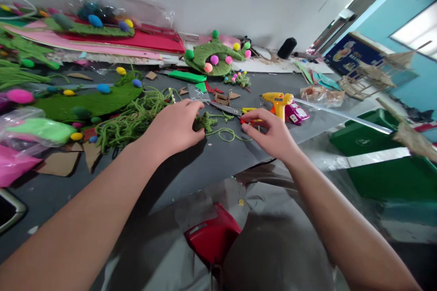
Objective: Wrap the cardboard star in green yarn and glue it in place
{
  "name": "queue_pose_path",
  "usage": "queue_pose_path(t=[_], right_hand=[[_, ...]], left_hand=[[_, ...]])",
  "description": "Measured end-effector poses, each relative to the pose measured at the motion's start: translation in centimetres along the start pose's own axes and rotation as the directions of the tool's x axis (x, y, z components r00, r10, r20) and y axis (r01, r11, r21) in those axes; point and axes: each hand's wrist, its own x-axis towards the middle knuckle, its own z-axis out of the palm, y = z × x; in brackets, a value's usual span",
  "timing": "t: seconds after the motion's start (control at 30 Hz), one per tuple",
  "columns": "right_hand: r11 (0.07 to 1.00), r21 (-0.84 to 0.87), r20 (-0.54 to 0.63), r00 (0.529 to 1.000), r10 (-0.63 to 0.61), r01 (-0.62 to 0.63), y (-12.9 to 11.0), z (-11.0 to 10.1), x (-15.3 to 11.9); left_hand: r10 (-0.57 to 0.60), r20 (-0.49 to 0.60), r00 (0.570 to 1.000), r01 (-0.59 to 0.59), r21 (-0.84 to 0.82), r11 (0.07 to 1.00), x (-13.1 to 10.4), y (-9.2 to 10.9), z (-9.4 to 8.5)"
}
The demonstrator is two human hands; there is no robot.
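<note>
My left hand is over the grey tabletop, thumb and fingers curved around a small wrapped bundle of green yarn. A loose strand trails from the bundle to the right and curls on the table. My right hand is closed at the red handle of a pair of scissors, whose blades point left behind the bundle. Part of the handle is hidden by the fingers. Beside my left wrist lies a tangled heap of green yarn.
A yellow glue gun lies behind my right hand, near a purple packet. Green yarn shapes with pompoms rest at the back. Cardboard scraps are at left, a green comb behind, a green bin to the right.
</note>
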Motion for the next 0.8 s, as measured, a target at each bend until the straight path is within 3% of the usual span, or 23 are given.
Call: queue_pose_path(t=[0.27, 0.43, 0.8], right_hand=[[0.995, 0.088, 0.095, 0.994, -0.057, 0.048, -2.0, 2.6, 2.1], [0.987, 0.157, 0.074, 0.997, -0.022, 0.01, -2.6, 3.6, 3.3], [0.953, 0.28, -0.038, 0.99, 0.133, -0.117, -2.0, 2.9, 3.5]], left_hand=[[0.152, -0.146, 0.978, -0.17, -0.119, 0.978, -0.3, 0.1, -0.6], [0.221, -0.219, 0.95, -0.256, -0.15, 0.955, -0.5, 0.5, -0.9], [0.182, -0.223, 0.958, -0.23, -0.214, 0.949, -0.5, 1.0, -0.8]])
